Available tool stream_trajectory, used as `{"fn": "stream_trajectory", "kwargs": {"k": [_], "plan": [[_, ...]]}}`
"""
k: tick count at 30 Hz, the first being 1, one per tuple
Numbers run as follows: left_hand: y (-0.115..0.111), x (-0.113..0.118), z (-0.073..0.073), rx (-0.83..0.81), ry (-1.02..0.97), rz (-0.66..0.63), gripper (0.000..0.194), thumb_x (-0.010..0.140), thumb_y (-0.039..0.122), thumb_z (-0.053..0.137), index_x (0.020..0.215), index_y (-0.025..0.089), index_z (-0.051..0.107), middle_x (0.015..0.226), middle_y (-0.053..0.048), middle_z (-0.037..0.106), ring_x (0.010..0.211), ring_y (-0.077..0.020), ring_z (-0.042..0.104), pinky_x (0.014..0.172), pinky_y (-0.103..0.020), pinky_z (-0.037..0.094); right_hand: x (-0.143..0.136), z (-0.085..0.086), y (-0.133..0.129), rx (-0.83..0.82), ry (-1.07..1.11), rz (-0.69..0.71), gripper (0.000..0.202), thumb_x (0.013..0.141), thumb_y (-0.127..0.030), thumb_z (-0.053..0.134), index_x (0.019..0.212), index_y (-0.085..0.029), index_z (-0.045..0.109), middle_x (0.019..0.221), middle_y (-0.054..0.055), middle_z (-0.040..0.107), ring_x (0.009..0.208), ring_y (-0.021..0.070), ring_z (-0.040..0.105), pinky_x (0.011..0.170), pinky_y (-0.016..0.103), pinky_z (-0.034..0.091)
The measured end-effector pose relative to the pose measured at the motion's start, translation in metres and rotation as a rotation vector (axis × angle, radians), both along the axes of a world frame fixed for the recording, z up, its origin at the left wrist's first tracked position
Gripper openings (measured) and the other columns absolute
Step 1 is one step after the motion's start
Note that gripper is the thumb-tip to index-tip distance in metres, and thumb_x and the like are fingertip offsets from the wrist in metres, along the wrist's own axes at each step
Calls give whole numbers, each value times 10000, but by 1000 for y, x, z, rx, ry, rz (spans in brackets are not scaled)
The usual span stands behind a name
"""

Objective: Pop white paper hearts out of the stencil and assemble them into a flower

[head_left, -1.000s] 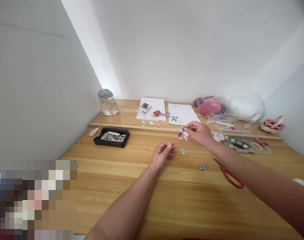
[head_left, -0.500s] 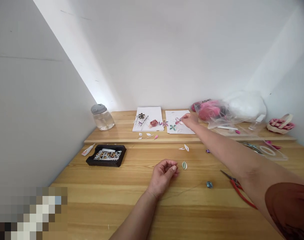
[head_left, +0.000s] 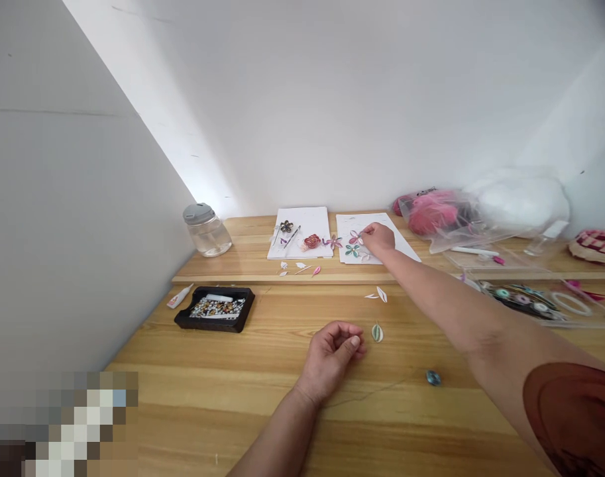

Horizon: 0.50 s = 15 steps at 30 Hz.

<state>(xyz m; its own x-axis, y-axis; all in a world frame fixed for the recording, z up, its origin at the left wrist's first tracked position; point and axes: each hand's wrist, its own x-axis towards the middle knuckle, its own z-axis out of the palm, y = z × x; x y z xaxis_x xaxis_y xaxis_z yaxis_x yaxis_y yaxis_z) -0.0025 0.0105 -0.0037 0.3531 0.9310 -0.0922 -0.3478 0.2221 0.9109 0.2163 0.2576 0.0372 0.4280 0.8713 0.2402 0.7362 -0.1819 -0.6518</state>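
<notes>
Arms, head view: the right extends from the lower right corner to just right of centre, its right hand [head_left: 380, 239] turned palm down with thumb and fingertips gathered at the edge of a pink flower [head_left: 356, 237]; whether they pinch it cannot be told. The flower lies on white paper [head_left: 401, 249], immediately left of these fingertips and just above a green flower [head_left: 352, 251]. The left hand [head_left: 332, 361], below centre, rests on its outer side in a slack half-curl, well below the pink flower and just beside a green-and-white leaf [head_left: 377, 332].
</notes>
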Motion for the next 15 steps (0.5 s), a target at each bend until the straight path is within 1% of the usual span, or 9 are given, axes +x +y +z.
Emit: {"fn": "stream_trajectory", "kwargs": {"k": [3, 5, 7, 9, 11, 12, 14, 15], "plan": [[0, 0, -1, 6, -3, -1, 405, 715, 469, 825, 924, 146, 701, 821, -58, 677, 739, -136, 638, 725, -273, 523, -1, 1, -4, -11, 13, 3, 177, 718, -176, 640, 876, -192, 718, 914, 60, 727, 832, 193, 621, 734, 292, 434], [1, 0, -2, 6, -8, -1, 413, 711, 473, 826, 924, 144, 697, 831, -58, 678, 743, -140, 645, 731, -280, 528, 0, 5, -9, -13, 28, 1, 208, 694, -163, 656, 893, -190, 711, 934, 61, 722, 848, 198, 621, 745, 293, 437], [1, 0, -2, 1, -14, 4, 425, 704, 479, 830, 924, 143, 692, 834, -56, 677, 746, -143, 651, 741, -287, 533, 1, 11, -17, -7, 51, -2, 242, 676, -150, 667, 913, -181, 703, 942, 69, 718, 854, 205, 625, 755, 296, 443], [1, 0, -2, -3, -22, 10, 439, 699, 489, 830, 931, 143, 688, 829, -51, 675, 736, -142, 652, 739, -289, 534, 2, 20, -32, 13, 83, 10, 235, 693, -159, 662, 925, -168, 698, 928, 79, 716, 835, 206, 630, 755, 301, 451], [2, 0, -2, 6, -29, 15, 438, 709, 503, 817, 916, 143, 682, 815, -47, 674, 713, -137, 646, 721, -283, 527, 0, 32, -57, 42, 122, 54, 189, 747, -211, 646, 921, -159, 697, 892, 79, 715, 793, 197, 633, 739, 303, 462], [2, 0, -3, 19, -30, 16, 426, 721, 512, 804, 889, 141, 677, 799, -47, 671, 698, -133, 639, 705, -276, 520, -2, 40, -75, 56, 143, 90, 170, 775, -250, 640, 907, -159, 697, 861, 74, 714, 765, 190, 631, 723, 303, 466], [2, 1, -3, 49, -25, 18, 407, 751, 528, 773, 805, 140, 660, 748, -43, 660, 659, -127, 619, 664, -261, 497, -6, 59, -121, 79, 191, 189, 191, 826, -347, 626, 880, -177, 694, 784, 45, 709, 693, 167, 620, 671, 286, 472], [2, 0, -3, 63, -19, 19, 408, 765, 534, 757, 761, 141, 649, 719, -41, 651, 637, -123, 606, 639, -253, 482, -8, 69, -149, 91, 221, 266, 225, 836, -408, 634, 841, -188, 682, 739, 31, 698, 641, 154, 601, 628, 279, 467]]}}
